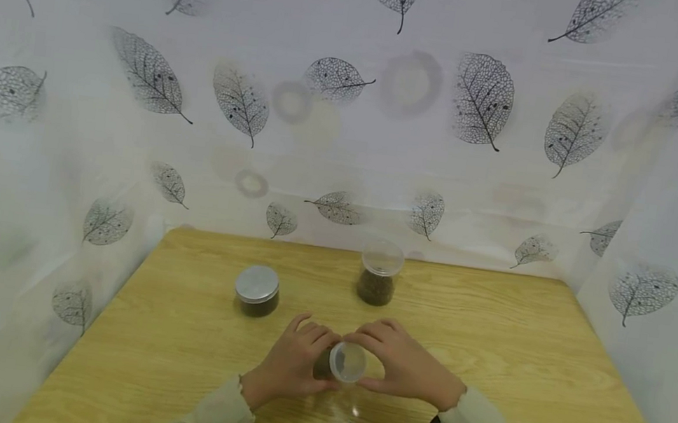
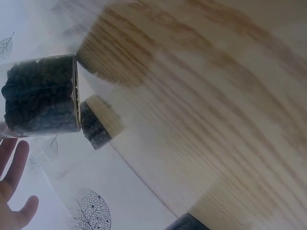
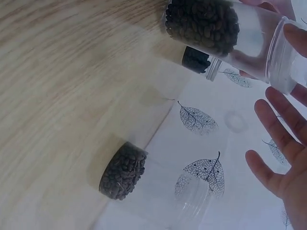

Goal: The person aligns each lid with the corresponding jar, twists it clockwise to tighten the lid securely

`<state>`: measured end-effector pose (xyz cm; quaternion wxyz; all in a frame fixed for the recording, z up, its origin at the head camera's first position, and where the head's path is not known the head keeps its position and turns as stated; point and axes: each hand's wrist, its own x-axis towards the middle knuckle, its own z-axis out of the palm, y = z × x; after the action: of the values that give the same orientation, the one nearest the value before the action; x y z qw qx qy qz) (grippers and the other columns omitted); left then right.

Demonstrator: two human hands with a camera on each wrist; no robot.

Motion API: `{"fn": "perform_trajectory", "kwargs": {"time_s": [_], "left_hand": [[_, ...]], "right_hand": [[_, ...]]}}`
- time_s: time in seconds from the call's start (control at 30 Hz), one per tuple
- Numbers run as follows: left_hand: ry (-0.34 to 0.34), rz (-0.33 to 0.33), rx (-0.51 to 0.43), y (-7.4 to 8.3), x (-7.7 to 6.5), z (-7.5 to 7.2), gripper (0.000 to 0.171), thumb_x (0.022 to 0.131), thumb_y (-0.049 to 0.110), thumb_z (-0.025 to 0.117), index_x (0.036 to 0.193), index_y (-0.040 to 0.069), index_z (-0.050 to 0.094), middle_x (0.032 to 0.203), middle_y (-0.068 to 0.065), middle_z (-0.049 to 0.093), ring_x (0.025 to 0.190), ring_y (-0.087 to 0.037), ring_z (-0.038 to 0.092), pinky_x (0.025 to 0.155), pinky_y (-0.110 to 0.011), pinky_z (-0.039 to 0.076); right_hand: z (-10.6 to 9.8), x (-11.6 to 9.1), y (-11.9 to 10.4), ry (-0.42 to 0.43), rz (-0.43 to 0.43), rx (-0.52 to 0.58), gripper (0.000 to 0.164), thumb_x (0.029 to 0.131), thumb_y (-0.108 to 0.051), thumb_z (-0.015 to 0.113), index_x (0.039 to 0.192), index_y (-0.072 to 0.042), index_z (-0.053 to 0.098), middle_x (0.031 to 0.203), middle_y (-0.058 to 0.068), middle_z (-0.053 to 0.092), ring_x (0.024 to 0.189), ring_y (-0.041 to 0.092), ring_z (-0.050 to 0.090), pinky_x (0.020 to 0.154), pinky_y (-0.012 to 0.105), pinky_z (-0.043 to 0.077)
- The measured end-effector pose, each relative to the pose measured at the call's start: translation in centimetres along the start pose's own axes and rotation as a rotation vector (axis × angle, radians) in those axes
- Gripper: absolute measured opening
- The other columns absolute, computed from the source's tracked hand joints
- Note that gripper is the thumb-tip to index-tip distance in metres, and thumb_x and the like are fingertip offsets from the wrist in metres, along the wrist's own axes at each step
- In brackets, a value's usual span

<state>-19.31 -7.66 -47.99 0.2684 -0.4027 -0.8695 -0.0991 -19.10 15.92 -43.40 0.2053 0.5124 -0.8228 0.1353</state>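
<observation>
A clear plastic jar (image 3: 204, 24), partly filled with dark beans that look like coffee beans, is held tilted above the table. My left hand (image 1: 292, 357) grips its body (image 2: 41, 96). The clear lid (image 1: 349, 362) sits at the jar's mouth and faces right. Thumb and fingers of my right hand (image 1: 409, 363) pinch the lid's rim from the right side. In the right wrist view, the other right fingers (image 3: 276, 122) spread out below the lid.
A jar with a silver metal lid (image 1: 257, 286) stands back left on the wooden table (image 1: 169, 353). Behind the hands is a second clear-lidded jar (image 1: 377, 283) with dark beans in its lower part. A leaf-print curtain (image 1: 346, 149) encloses the back and sides.
</observation>
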Motion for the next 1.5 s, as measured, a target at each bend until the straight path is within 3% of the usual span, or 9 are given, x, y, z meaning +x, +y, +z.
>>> {"fn": "perform_trajectory", "kwargs": {"time_s": [0.2, 0.77, 0.97, 1.1, 1.23, 1.37, 1.5], "left_hand": [[-0.005, -0.028, 0.010, 0.0, -0.1, 0.2, 0.066, 0.058, 0.063, 0.078, 0.105, 0.019, 0.063, 0.099, 0.008, 0.067, 0.091, -0.010, 0.062, 0.099, -0.046, 0.044], [0.008, -0.036, -0.016, 0.0, -0.2, 0.2, 0.066, 0.054, 0.059, 0.082, 0.103, 0.019, 0.063, 0.098, 0.007, 0.066, 0.090, -0.011, 0.062, 0.099, -0.047, 0.043], [-0.011, -0.038, -0.014, 0.0, -0.3, 0.1, 0.066, 0.056, 0.059, 0.081, 0.104, 0.019, 0.062, 0.099, 0.007, 0.066, 0.092, -0.011, 0.062, 0.100, -0.047, 0.043], [-0.008, -0.039, -0.006, 0.1, -0.2, 0.1, 0.066, 0.056, 0.058, 0.082, 0.105, 0.019, 0.063, 0.099, 0.007, 0.066, 0.092, -0.011, 0.062, 0.100, -0.046, 0.043], [-0.005, -0.040, -0.004, 0.1, -0.2, 0.0, 0.067, 0.055, 0.058, 0.082, 0.105, 0.018, 0.063, 0.099, 0.007, 0.066, 0.092, -0.011, 0.062, 0.100, -0.046, 0.043], [-0.007, -0.040, -0.009, 0.1, -0.2, 0.1, 0.066, 0.055, 0.059, 0.082, 0.105, 0.019, 0.062, 0.098, 0.007, 0.066, 0.092, -0.011, 0.062, 0.100, -0.046, 0.043], [-0.005, -0.037, -0.013, 0.1, -0.2, 0.1, 0.064, 0.057, 0.058, 0.081, 0.104, 0.019, 0.063, 0.098, 0.007, 0.066, 0.091, -0.011, 0.062, 0.098, -0.046, 0.044]], "right_hand": [[0.3, -0.2, -0.5, 0.032, 0.067, 0.005, 0.062, 0.068, -0.042, 0.081, 0.118, -0.012, 0.060, 0.107, -0.004, 0.063, 0.100, 0.013, 0.058, 0.091, 0.038, 0.047], [2.3, -1.0, -3.5, 0.194, 0.419, 0.029, 0.059, 0.060, -0.042, 0.085, 0.107, -0.014, 0.063, 0.096, -0.007, 0.065, 0.090, 0.007, 0.058, 0.086, 0.038, 0.048], [2.2, -1.0, -4.2, 0.180, 0.472, 0.039, 0.063, 0.059, -0.042, 0.085, 0.110, -0.014, 0.061, 0.093, -0.007, 0.065, 0.088, 0.007, 0.059, 0.086, 0.040, 0.049], [1.5, -1.1, -3.7, 0.075, 0.436, -0.011, 0.077, 0.060, -0.049, 0.083, 0.120, -0.010, 0.056, 0.092, -0.006, 0.064, 0.089, 0.011, 0.060, 0.086, 0.042, 0.049], [0.5, -0.9, -2.2, -0.025, 0.306, -0.061, 0.086, 0.060, -0.050, 0.083, 0.128, -0.009, 0.051, 0.102, -0.001, 0.064, 0.097, 0.016, 0.060, 0.088, 0.044, 0.048], [-0.3, -0.4, -0.7, -0.061, 0.159, -0.071, 0.080, 0.065, -0.046, 0.081, 0.130, -0.010, 0.050, 0.111, -0.001, 0.063, 0.102, 0.016, 0.059, 0.091, 0.042, 0.048], [-0.9, 0.1, -0.1, -0.103, 0.080, -0.052, 0.072, 0.071, -0.044, 0.078, 0.130, -0.013, 0.052, 0.114, -0.003, 0.063, 0.103, 0.012, 0.059, 0.092, 0.039, 0.047]]}}
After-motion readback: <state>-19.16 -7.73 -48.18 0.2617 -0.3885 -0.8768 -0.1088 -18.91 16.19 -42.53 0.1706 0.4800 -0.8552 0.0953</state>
